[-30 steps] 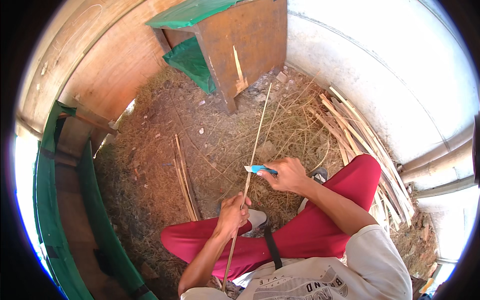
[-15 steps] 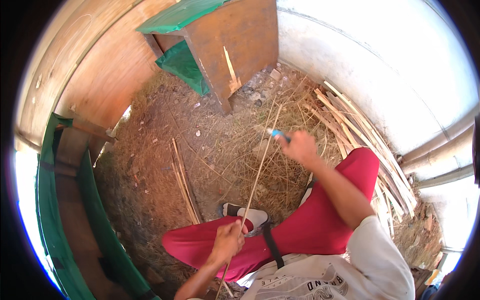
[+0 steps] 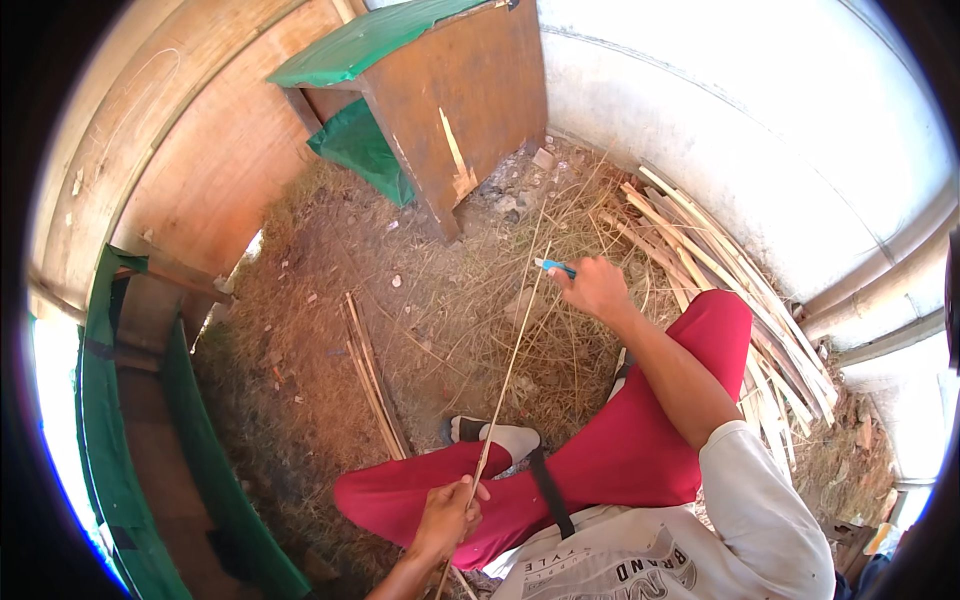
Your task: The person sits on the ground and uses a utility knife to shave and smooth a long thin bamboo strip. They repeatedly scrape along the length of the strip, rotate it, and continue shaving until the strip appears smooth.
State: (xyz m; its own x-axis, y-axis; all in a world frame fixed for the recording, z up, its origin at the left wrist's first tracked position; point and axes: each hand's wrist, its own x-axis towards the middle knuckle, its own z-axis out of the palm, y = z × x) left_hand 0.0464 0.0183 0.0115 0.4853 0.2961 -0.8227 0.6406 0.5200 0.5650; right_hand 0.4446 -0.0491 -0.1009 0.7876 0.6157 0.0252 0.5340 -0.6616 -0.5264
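Observation:
My left hand [image 3: 450, 515] is closed around a long thin bamboo strip [image 3: 512, 372], low down near my left thigh. From there the strip slants up and away over my foot and the ground. Farther out, my right hand [image 3: 597, 290] grips a blue utility knife [image 3: 557, 268], its pale tip pointing left. That tip lies close to the upper part of the strip; whether it touches, I cannot tell.
Several split bamboo strips [image 3: 715, 245] are piled by the white wall on the right. A few more strips [image 3: 372, 375] lie left of my foot. A brown wooden cabinet [image 3: 465, 100] with green covering stands ahead, and a green-edged wooden frame [image 3: 140, 420] at left. Shavings [image 3: 570, 340] litter the ground.
My left hand has moved slightly down and left along with the strip's near end. The right hand with the knife has shifted very little, and its blur is gone. The view has tilted slightly.

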